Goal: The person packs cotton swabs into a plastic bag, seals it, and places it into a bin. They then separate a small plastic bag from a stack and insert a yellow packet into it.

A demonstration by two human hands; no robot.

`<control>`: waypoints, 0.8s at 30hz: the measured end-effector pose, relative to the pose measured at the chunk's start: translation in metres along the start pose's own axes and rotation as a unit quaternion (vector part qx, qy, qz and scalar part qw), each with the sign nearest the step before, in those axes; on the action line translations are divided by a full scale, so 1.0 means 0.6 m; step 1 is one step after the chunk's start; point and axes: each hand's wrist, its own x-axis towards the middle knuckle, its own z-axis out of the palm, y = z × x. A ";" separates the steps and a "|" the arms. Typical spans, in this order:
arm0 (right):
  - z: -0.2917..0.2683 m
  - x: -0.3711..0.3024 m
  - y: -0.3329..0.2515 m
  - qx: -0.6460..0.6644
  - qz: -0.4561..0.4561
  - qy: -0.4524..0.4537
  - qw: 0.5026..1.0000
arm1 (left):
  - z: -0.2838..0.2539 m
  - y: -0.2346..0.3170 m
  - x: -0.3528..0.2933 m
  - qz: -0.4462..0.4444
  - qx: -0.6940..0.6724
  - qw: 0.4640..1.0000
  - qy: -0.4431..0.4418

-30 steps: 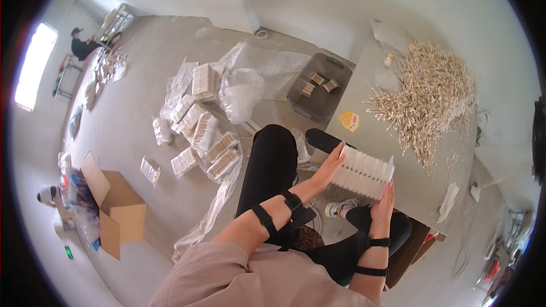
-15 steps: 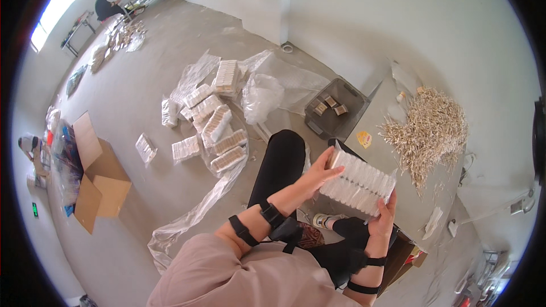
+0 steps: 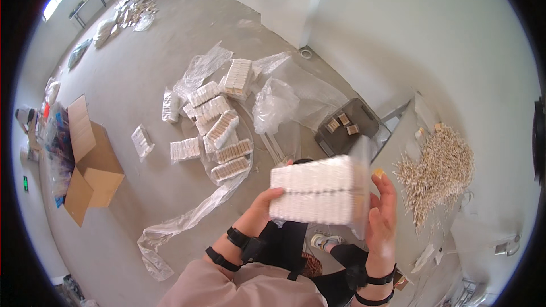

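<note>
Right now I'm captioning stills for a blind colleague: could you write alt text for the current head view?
A person's left hand holds a white pack in clear plastic, the right hand at its other end. More packs lie about the floor between an open box at left and, at right, a bin and a table heaped with loose sticks.

Pack (image 3: 313, 190): has been raised toward the camera and swung left, its tilted rows brought almost level.
Left hand (image 3: 261, 204): has been shifted from the upper corner to the left end.
Right hand (image 3: 382, 222): grip has been loosened, fingers straightened beside the right end.
Plastic flap (image 3: 360, 182): now exposed there.
View: has been turned; the tub (image 3: 335, 143) is shown lower.
</note>
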 end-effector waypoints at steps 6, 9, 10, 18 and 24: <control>-0.099 0.079 0.144 -0.127 0.046 0.125 0.983 | -0.203 0.092 0.048 0.197 -0.036 0.972 0.126; -0.255 0.043 0.312 -0.187 0.145 0.272 0.933 | -0.280 0.161 0.097 0.264 0.003 0.936 0.233; -0.306 0.019 0.363 -0.214 0.141 0.307 0.916 | -0.293 0.183 0.118 0.263 0.005 0.936 0.235; -0.331 -0.028 0.438 -0.435 0.108 0.365 0.816 | -0.401 0.363 0.308 0.337 0.002 0.886 0.319; -0.291 -0.022 0.434 -0.525 0.051 0.373 0.763 | -0.531 0.496 0.470 0.388 0.034 0.876 0.284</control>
